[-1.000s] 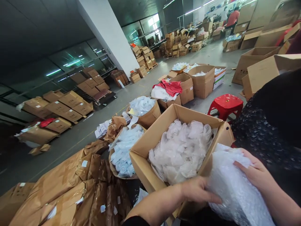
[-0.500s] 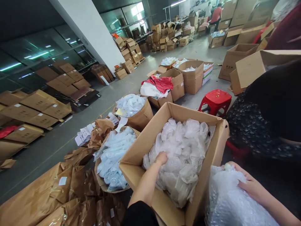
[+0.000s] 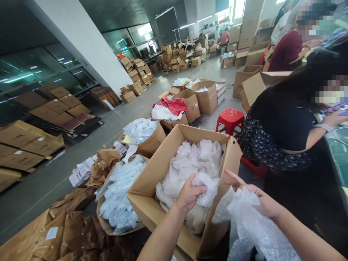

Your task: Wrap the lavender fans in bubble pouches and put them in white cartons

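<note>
My left hand (image 3: 189, 194) is closed around a clear plastic-wrapped item (image 3: 208, 188), lifted just above the pile of similar packets inside an open cardboard box (image 3: 146, 206) in front of me. My right hand (image 3: 258, 199) grips the top of a bubble-wrap bag (image 3: 250, 228) at the lower right, thumb raised and fingers curled into the wrap. The two hands are close together over the box's near right corner.
A round brown paper sack of bluish packets (image 3: 119, 197) sits left of the box, another (image 3: 141, 132) behind it. Crumpled brown paper (image 3: 62, 232) lies lower left. A person in black (image 3: 285, 127) sits at right near a red stool (image 3: 230, 119). Stacked cartons fill the floor beyond.
My left hand went from the bubble-wrap bag into the box and has come up gripping a plastic packet. My right hand shifted left with the bag. The view panned right.
</note>
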{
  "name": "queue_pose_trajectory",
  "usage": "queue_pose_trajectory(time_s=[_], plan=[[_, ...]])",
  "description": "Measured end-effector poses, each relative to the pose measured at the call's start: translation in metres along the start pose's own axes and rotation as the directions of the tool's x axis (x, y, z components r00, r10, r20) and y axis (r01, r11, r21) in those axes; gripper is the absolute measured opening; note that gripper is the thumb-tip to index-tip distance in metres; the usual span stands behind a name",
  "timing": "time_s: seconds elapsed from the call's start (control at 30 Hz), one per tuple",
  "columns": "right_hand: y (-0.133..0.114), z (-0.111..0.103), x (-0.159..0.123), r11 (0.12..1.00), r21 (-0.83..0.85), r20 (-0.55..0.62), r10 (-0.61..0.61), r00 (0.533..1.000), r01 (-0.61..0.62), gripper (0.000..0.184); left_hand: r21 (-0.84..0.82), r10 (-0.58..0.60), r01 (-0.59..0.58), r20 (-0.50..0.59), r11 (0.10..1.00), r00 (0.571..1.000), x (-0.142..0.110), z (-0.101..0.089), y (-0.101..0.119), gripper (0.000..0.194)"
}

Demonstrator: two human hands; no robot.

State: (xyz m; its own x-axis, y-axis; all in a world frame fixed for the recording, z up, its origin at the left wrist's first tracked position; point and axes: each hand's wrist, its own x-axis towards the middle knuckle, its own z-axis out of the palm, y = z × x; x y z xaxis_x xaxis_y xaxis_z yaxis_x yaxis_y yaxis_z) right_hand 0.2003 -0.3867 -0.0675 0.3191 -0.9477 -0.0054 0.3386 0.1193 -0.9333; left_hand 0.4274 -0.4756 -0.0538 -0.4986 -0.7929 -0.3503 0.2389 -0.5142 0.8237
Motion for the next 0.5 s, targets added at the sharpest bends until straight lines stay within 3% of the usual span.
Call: queue_pose_trajectory(time_s=[0.1,0.17,0.23,0.3,0.4,0.5], plan=[[-0.032,0.004,-0.005,0.974,-0.211,0.179,-0.039,0.983,0.077,0.012,0.038,-0.100,0.098,0.072,0.995,0.992,-0.014,0.036,-0.007,0.038],[-0.038,0.009,-0.009,0.963,-0.257,0.246,-0.019,0.969,0.084,0.015,0.031,-0.059,0.058,0.029,0.998,0.998,-0.020,0.051,-0.007,0.035],[-0.030,0.009,-0.015,0.972,-0.230,0.189,-0.001,0.982,0.045,0.017,0.101,0.041,-0.036,-0.051,0.994,0.998,-0.025,0.058,-0.005,0.034],[-0.014,0.002,-0.024,0.985,-0.171,0.112,0.053,0.992,-0.033,0.018,0.297,0.171,-0.132,-0.110,0.946,0.979,-0.028,0.058,-0.003,0.030],[0.008,-0.015,-0.040,0.984,-0.142,0.051,0.116,0.992,-0.108,0.022,0.580,0.368,-0.217,-0.155,0.785,0.917,-0.029,0.054,0.000,0.022],[0.007,-0.027,-0.054,0.974,-0.207,0.019,0.101,0.995,-0.095,0.024,0.640,0.461,-0.253,-0.179,0.726,0.869,-0.027,0.056,0.001,0.021]])
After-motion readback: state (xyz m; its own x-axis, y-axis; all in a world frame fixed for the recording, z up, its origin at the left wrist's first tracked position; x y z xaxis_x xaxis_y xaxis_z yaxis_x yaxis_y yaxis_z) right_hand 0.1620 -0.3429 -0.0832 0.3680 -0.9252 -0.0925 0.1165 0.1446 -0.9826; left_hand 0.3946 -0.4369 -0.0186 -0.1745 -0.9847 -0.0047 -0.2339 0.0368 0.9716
